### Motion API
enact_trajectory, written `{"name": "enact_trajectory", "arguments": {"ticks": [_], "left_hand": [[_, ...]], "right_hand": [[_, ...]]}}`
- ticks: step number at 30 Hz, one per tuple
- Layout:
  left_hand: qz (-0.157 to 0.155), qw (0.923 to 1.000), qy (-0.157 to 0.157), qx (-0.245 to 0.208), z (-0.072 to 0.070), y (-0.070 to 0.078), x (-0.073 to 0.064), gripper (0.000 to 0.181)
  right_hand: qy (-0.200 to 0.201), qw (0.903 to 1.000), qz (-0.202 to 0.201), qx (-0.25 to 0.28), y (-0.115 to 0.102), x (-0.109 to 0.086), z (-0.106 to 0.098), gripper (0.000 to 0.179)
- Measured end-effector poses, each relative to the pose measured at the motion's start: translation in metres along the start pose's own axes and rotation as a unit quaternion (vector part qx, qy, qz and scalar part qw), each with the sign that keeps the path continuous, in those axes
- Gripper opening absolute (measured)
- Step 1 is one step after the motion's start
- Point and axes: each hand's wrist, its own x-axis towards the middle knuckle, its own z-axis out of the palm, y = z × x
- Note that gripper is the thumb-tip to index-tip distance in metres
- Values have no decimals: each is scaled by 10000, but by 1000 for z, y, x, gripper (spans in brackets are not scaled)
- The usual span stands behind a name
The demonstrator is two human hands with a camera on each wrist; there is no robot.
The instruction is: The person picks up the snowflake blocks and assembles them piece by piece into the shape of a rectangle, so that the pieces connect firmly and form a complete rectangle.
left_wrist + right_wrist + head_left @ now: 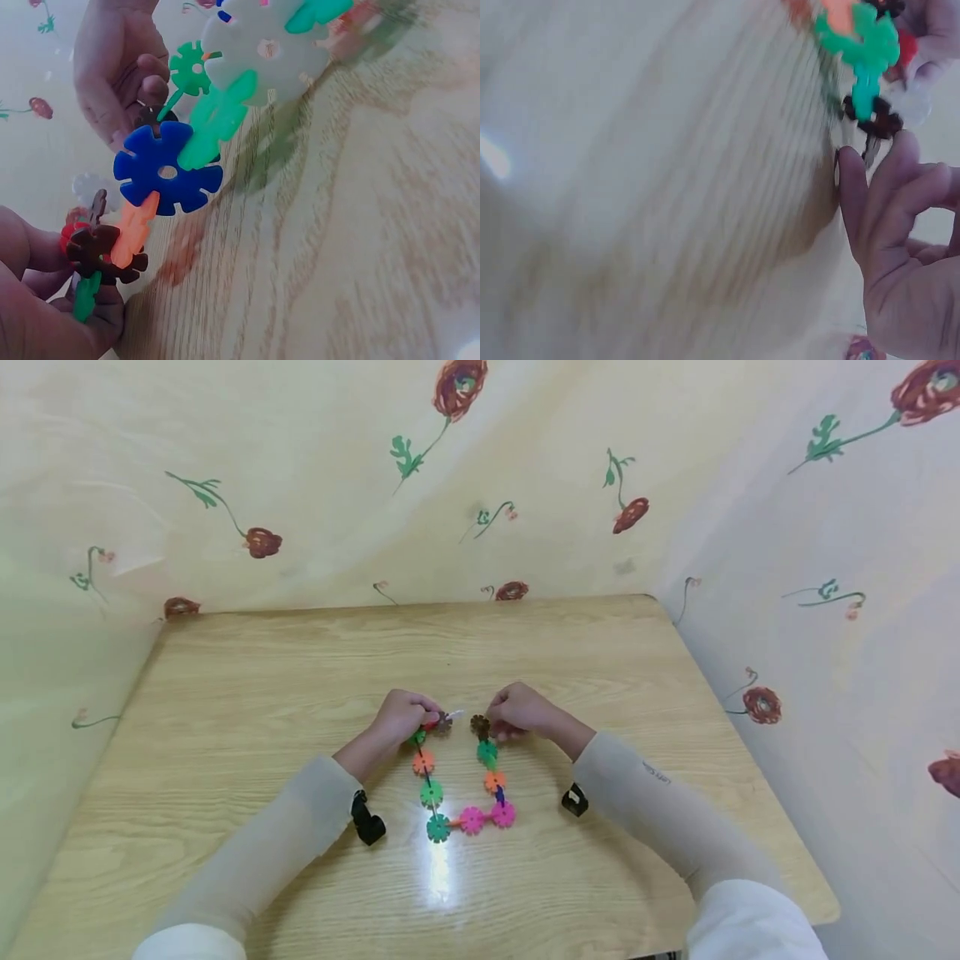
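Note:
A U-shaped chain of notched plastic snowflake discs spans the space between both hands, with a pink disc [472,820] and a dark green disc [438,828] along its near side. My left hand [403,717] pinches the chain's left end around a red disc [73,234], beside a brown disc [97,253]. A whitish clear disc [454,715] sticks out from that end toward the right. At the other end, thumb and fingertip of my right hand [907,240] pinch a brown disc [480,725]. A gap separates the two ends. In the left wrist view a blue disc [169,171] shows close up.
The chain is over a wood-grain table [300,668]. Flower-printed sheeting [337,527] stands behind it and along the sides. A black wrist mount [367,822] hangs under the left wrist, another mount [575,800] under the right. Light glares off the table near the chain.

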Motion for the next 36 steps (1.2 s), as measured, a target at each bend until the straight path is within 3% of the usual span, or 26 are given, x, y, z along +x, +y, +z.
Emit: {"name": "enact_trajectory", "arguments": {"ticks": [6, 12, 23, 36], "left_hand": [[59, 9994, -127, 306, 5, 4, -2, 15], [185, 9977, -199, 617, 4, 3, -1, 14], [139, 9986, -201, 474, 4, 4, 1, 15], [108, 9981, 239, 558, 11, 4, 0, 12]], "right_hand": [[123, 9989, -90, 445, 5, -1, 10, 19], [141, 9984, 98, 540, 4, 3, 11, 20], [162, 9887, 225, 1471, 12, 4, 9, 24], [293, 9772, 109, 2099, 16, 10, 19, 21]]}}
